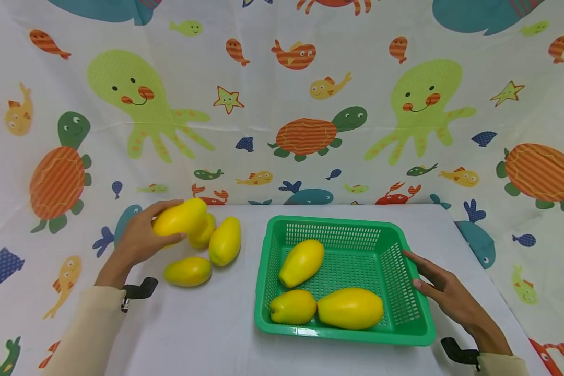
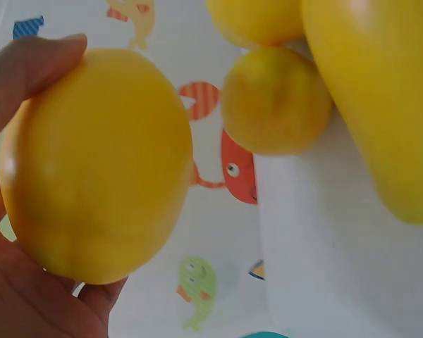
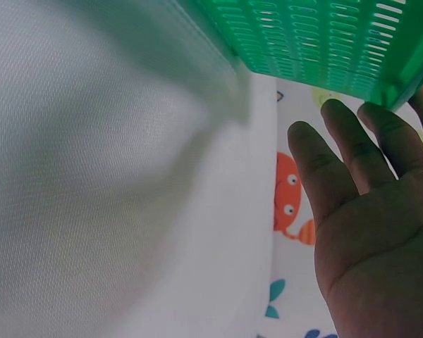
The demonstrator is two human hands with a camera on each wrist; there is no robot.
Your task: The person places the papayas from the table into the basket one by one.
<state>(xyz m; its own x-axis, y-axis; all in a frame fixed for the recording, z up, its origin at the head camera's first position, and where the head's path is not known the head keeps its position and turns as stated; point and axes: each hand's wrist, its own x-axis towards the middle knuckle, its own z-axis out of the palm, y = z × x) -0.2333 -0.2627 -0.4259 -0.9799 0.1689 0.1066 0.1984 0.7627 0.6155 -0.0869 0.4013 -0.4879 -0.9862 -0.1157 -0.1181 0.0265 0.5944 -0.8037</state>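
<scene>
My left hand (image 1: 143, 230) grips a yellow papaya (image 1: 180, 216) above the left side of the table, thumb and fingers spread round it. In the left wrist view this papaya (image 2: 99, 169) fills the palm. Three more lie close by: one papaya (image 1: 202, 232) partly behind the held one, another papaya (image 1: 224, 241) to its right, and a smaller papaya (image 1: 188, 271) nearer the front. With fairly straight fingers, my right hand (image 1: 451, 295) rests at the right rim of a green plastic basket (image 1: 345, 339). Its fingers (image 3: 359, 151) reach along the basket's outer side.
Inside the basket are three papayas: an upright-lying papaya (image 1: 302, 263), a small papaya (image 1: 293, 307) and a large papaya (image 1: 350, 308). The white table (image 1: 207, 334) ends at a printed sea-animal curtain (image 1: 258, 115) behind and at the sides.
</scene>
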